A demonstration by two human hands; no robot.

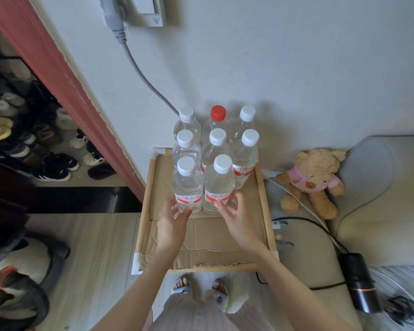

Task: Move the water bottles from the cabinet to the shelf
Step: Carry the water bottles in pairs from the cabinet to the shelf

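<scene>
Water bottles point(216, 149) grouped on a cardboard-topped shelf point(202, 237).
The front two are touched by the left hand point(173, 218) and right hand point(237, 216), fingers relaxed; the rear labels are hidden.

red script on water bottle labels point(188, 199), too blurred to read
</scene>
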